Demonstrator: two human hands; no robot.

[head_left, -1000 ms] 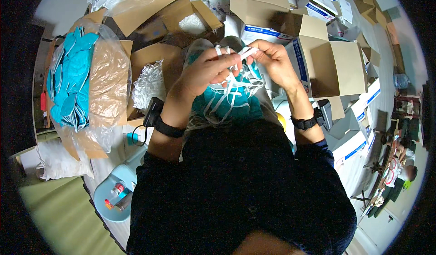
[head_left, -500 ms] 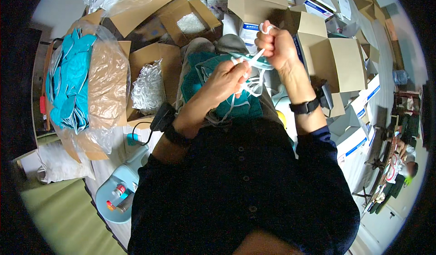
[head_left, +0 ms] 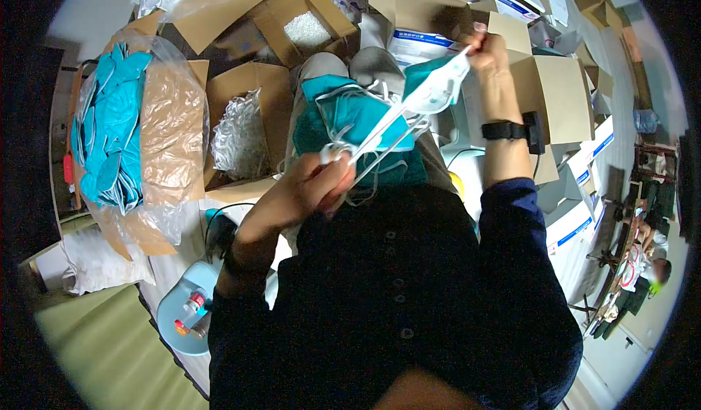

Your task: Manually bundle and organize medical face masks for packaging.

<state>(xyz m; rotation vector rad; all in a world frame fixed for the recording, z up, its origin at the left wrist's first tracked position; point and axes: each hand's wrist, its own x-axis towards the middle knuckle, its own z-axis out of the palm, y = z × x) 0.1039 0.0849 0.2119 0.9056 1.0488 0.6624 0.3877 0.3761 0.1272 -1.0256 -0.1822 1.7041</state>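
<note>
My right hand (head_left: 488, 52) is closed, pinching the upper end of a teal and white face mask (head_left: 438, 89), raised above my right knee. White straps (head_left: 380, 129) run taut from this mask down to my left hand (head_left: 321, 184), whose fingers are closed around them and a small white bundle. More teal masks with white edging (head_left: 358, 110) lie loosely on my lap beneath the straps. Some loose straps hang near my left fingers, and my left palm is turned out of sight.
At the left, a plastic-lined carton (head_left: 171, 118) holds a pile of teal masks (head_left: 117, 125). Beside it stands a carton of white straps (head_left: 237, 136); farther off, another box contains white pieces (head_left: 307, 30). Opened cartons (head_left: 562, 103) crowd the right. A blue stool (head_left: 171, 322) carries bottles.
My hands have moved apart: the right went up and rightward with the mask, the left down and leftward. The straps between them are now stretched out.
</note>
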